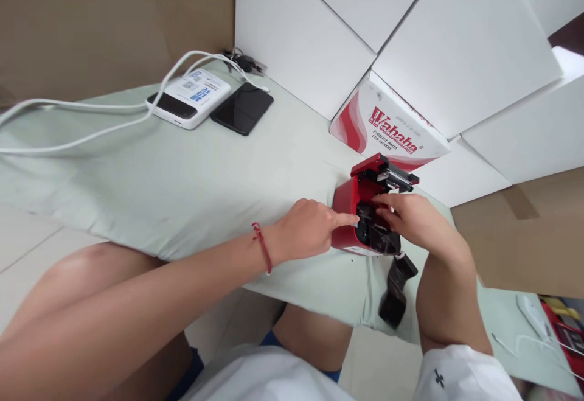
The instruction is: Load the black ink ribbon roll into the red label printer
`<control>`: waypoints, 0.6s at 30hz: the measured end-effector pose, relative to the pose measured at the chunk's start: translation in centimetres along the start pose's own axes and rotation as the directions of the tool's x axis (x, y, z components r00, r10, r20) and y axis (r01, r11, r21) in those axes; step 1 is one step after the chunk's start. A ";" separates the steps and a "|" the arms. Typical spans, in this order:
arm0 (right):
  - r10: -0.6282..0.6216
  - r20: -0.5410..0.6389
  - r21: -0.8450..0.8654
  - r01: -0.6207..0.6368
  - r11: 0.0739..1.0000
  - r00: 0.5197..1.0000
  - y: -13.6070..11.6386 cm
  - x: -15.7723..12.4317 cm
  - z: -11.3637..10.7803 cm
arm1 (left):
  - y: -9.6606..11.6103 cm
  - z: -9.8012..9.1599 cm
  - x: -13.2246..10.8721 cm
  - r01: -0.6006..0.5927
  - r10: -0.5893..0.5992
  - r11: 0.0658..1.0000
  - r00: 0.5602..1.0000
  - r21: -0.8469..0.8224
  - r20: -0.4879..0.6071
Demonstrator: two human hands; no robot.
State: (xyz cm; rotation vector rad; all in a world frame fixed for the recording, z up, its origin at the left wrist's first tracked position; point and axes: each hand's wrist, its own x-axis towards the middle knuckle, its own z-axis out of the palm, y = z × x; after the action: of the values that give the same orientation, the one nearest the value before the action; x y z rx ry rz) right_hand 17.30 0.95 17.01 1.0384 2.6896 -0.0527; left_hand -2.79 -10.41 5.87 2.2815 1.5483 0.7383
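Note:
A small red machine (344,215), which looks like a label printer, stands with its lid (367,165) raised, showing a dark roller (396,177) under it. My left hand (310,224) has its index finger stretched to the machine's left inner edge, the other fingers curled with nothing visible in them. My right hand (413,215) reaches into the compartment from the right, fingers bent at the black parts (383,238) inside. Its fingertips are partly hidden, so what they grip is unclear. A glossy black strip (393,306) lies bent in front of the machine.
Behind the machine stands a Wahaha carton (387,124) against white boxes (456,42). A white device (191,94) with cables, a black phone (243,108) and keys (244,60) lie at the back left. A cardboard box (529,237) is at right.

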 end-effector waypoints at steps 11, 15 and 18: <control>0.044 0.034 0.023 -0.045 0.999 0.998 1.0 0.1 0.8 | 0.6 0.3 -1.4 -0.122 0.115 0.975 0.992 0.184 0.045; 0.316 -0.180 0.304 -0.253 0.918 0.931 4.3 -6.7 -0.7 | 0.6 0.5 -1.2 -0.145 0.141 0.973 0.989 0.181 0.034; 0.414 -0.132 0.428 -0.325 0.843 0.901 6.0 -9.0 0.8 | 0.7 0.5 -1.1 -0.155 0.153 0.972 0.988 0.177 0.025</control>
State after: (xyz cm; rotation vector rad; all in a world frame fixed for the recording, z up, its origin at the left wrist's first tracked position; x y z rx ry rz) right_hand 27.92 -0.58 18.90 1.7752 2.6688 -0.4542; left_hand -2.26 -11.65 5.53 2.5551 1.4997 0.6458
